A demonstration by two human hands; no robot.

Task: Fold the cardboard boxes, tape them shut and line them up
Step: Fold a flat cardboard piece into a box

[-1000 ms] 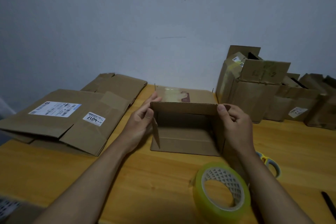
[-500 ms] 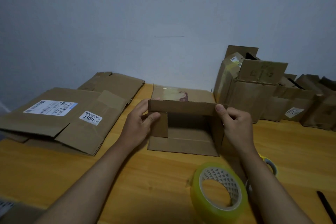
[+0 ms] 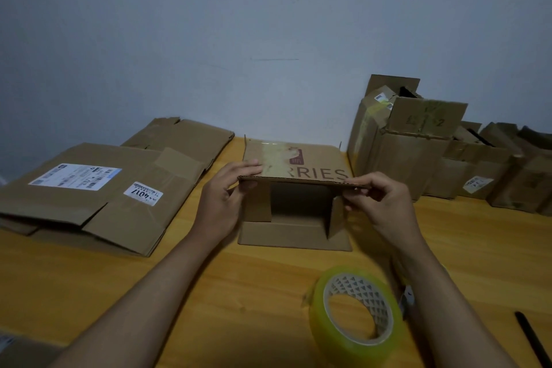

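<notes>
A small cardboard box point(image 3: 294, 212) lay on its side in the middle of the wooden table point(image 3: 89, 284), its open end facing the camera and the letters "RRIES" printed on its upper panel. The left hand point(image 3: 222, 197) gripped the box's upper left corner, fingers laid over the top flap and thumb tucked beneath its edge, so the hand was closed on the cardboard. The right hand point(image 3: 379, 203) pinched the same flap's edge at the box's upper right corner, fingers curled tight around it. That top flap point(image 3: 301, 182) stood out roughly level toward the camera, while a short side flap on the left was folded inward across the opening and the one on the right stood partly turned in; the bottom flap lay flat on the table. To the left of the box lay a pile of flattened cartons point(image 3: 98, 191), the top one bearing white shipping labels. To the right of the box stood a row of assembled boxes point(image 3: 418, 152) against the wall. Nearer the camera than the box, a roll of yellowish clear tape point(image 3: 355, 311) lay on the table, just beside the right forearm.
</notes>
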